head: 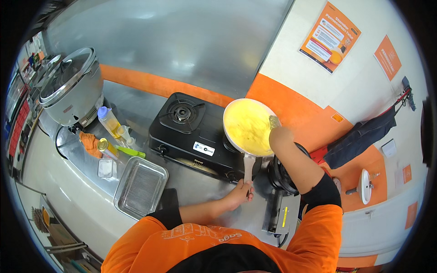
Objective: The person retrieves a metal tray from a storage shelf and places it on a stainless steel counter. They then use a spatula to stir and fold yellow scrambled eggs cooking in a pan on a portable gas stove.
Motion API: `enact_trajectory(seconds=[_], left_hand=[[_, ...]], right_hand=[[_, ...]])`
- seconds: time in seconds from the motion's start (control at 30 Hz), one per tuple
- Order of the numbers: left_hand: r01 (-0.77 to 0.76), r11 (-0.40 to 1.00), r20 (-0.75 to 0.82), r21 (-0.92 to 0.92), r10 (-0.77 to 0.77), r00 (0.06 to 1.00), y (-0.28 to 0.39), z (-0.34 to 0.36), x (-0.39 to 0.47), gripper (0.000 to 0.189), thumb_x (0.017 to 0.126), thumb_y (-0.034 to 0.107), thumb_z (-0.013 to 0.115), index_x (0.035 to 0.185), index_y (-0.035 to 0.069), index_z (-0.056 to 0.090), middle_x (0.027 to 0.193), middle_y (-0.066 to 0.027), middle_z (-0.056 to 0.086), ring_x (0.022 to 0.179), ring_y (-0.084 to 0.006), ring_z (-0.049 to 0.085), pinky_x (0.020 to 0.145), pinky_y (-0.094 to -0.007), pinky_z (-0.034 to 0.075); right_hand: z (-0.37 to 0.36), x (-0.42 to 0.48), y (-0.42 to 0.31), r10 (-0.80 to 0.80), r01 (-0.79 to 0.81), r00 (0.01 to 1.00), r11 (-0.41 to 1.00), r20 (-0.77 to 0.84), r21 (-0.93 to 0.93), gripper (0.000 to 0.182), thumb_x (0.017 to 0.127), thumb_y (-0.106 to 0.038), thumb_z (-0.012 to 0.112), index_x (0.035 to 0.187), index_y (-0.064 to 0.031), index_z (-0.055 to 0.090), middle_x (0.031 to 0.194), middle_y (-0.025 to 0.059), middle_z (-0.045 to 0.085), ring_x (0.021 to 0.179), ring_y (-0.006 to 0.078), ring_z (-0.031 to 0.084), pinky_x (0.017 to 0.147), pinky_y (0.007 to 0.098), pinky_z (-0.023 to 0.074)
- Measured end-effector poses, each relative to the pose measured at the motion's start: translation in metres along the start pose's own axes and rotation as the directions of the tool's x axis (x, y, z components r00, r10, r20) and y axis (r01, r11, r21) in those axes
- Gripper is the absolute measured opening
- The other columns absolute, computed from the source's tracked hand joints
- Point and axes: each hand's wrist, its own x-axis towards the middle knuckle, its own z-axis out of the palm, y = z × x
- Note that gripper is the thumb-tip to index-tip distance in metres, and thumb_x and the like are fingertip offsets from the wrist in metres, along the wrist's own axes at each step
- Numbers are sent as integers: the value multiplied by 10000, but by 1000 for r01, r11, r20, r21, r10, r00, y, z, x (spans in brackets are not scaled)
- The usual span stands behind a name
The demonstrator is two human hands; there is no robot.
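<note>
A pale frying pan point(252, 154) sits on the right burner of a black two-burner Rinnai gas stove point(208, 136). Bright yellow egg mixture point(247, 126), with darker streaks and a lumpy surface, covers its bottom. My left hand point(241, 195) is wrapped around the pan's light handle point(249, 167), near the handle's end. At the pan's right rim, my right hand point(281, 138) is closed on a greyish spatula point(273, 121), whose head touches the egg. My wrist hides the spatula's grip and most of my fingers.
The left burner point(182, 113) carries no pan. Leftward stand a wire-mesh metal tray point(141, 184), a green-handled utensil point(131, 152), a can point(107, 147), an oil bottle point(110, 123), an orange cloth point(90, 143) and a large rice cooker point(73, 92). Black round cookware point(281, 174) is close to my right forearm.
</note>
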Motion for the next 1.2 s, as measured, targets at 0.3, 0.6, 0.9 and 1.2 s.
enact_trajectory(seconds=[0.3, 0.6, 0.9, 1.2], left_hand=[[87, 996, 77, -29, -84, 993, -1, -12, 6, 122, 1052, 237, 347, 1092, 127, 316, 882, -38, 434, 665, -110, 425, 606, -268, 431], [85, 996, 81, 18, -87, 993, 3, -13, 3, 108, 1053, 231, 329, 1079, 130, 305, 875, -42, 432, 652, -108, 416, 605, -270, 436], [107, 994, 83, 2, -107, 991, 6, -9, -1, 108, 1047, 232, 329, 1073, 129, 308, 865, -45, 432, 653, -114, 422, 609, -284, 433], [60, 998, 107, -7, -59, 992, 6, -7, -5, 124, 1048, 224, 323, 1084, 105, 329, 866, -46, 442, 674, -123, 448, 627, -288, 438]], right_hand=[[65, 16, 0, -182, 194, 904, 981, -386, -10, 383, 884, -67, 526, 1251, 36, 489, 932, 167, 634, 742, 306, 701, 597, 396, 574], [53, 85, 34, -213, 283, 770, 959, -602, 23, 333, 884, -65, 495, 1186, -168, 592, 941, 69, 634, 960, 293, 635, 790, 464, 478], [19, 104, 73, -562, 682, 696, 713, -447, 167, 363, 862, -35, 518, 1064, -261, 718, 891, 34, 628, 943, 233, 599, 879, 419, 321], [-3, 45, 126, -367, 370, 810, 925, -457, -87, 364, 844, -92, 546, 1165, -230, 650, 928, 64, 646, 872, 265, 658, 713, 418, 517]])
